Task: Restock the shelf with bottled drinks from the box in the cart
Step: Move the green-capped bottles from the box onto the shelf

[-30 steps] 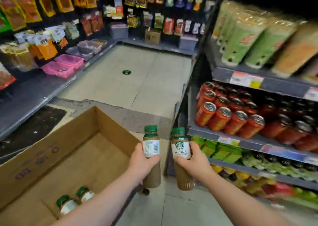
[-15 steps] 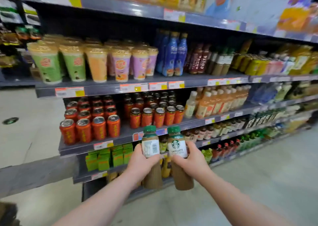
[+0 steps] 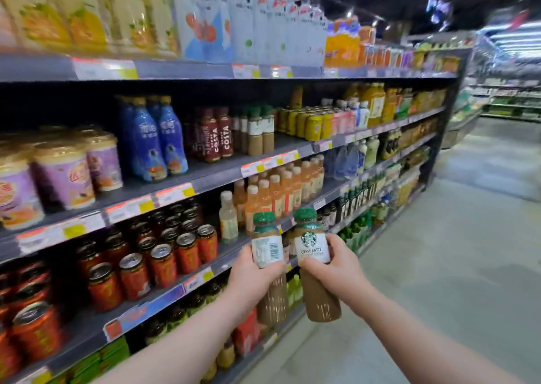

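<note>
While both forearms are reaching forward, the left hand is curling its fingers around the left bottle. This is a smooth, round bottle with a ribbed green cap, a white barcode label and beige-brown coffee inside. The right hand is gripping the right bottle of the same narrow-shouldered shape, and its white label with a round green logo is facing the camera. Both hands are closing firmly around the middle of the bottles. The two bottles are standing upright, side by side and almost touching, in the air in front of the dark shelf, at about 6 o'clock in the view.

At 12 o'clock from them, on a higher level, similar green-capped bottles are standing beside dark red Costa bottles. At 9 o'clock, glossy red cans with silver tops are standing in rows.

Compared with half a second ago, the view is turning more to the right along the aisle. The green cups at the left are no longer showing, and the hands are keeping the same grip.
</note>
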